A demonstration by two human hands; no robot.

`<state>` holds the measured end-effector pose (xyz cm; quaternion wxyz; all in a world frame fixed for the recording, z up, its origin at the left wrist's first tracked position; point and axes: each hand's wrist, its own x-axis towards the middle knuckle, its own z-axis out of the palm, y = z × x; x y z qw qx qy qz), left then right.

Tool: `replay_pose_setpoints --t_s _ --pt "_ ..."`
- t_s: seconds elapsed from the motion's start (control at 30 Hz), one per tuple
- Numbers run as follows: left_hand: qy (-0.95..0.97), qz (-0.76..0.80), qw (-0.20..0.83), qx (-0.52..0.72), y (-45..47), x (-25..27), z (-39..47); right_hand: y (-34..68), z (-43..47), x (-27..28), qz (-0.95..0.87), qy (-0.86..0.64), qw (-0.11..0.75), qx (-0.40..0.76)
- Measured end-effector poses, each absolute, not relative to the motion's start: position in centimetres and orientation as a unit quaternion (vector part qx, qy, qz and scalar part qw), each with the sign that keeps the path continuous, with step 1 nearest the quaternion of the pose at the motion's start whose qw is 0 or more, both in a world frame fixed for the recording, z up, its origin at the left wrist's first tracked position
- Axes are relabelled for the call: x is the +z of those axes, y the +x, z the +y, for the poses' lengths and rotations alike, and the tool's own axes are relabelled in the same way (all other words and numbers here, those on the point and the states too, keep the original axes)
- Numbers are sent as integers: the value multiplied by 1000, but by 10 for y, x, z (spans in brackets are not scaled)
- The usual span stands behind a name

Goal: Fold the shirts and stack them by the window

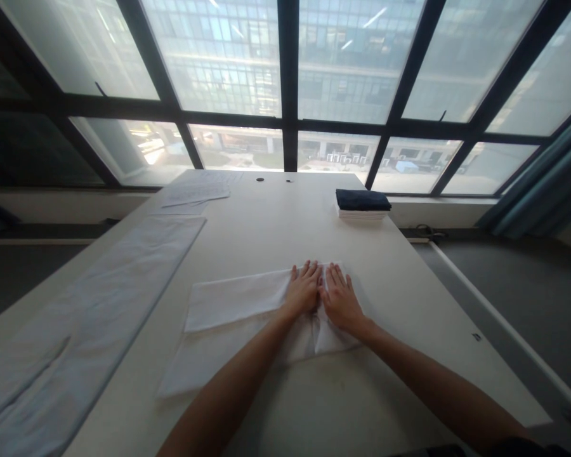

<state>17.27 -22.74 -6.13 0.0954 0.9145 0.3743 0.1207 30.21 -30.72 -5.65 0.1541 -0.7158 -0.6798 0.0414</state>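
A white cloth (228,317) lies partly folded on the white table (276,228), its upper half doubled over toward me. My left hand (304,289) and my right hand (340,298) rest flat side by side on the cloth's right end, fingers spread and pointing away from me. Both palms press the fabric down; neither hand grips anything.
A long white sheet (90,317) stretches along the table's left side. Papers (197,190) lie at the far left. A stack of folded cloths, dark blue on top (362,203), sits at the far right edge. Large windows stand behind the table; a teal curtain (542,184) hangs at right.
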Motion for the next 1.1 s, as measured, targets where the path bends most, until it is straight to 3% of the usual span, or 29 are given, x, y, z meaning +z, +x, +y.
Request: replay_pose_setpoints --t_s 0.33,0.53,0.63,0.77,0.9,1.1 --pt "889 443 6 115 163 -66 -213 249 -393 -59 -769 -621 117 92" --pt "888 442 26 122 161 -64 -213 261 -385 -37 -769 -591 183 163" --pt "887 443 43 121 161 -59 -213 281 -344 -34 -716 -654 216 116" --pt "881 453 31 137 166 -53 -224 294 -305 -49 -704 -687 162 76" --pt "918 374 39 122 166 -57 -241 294 -303 -65 -722 -680 123 29" --pt "905 415 31 86 115 -71 -238 295 -307 -69 -717 -687 118 9"
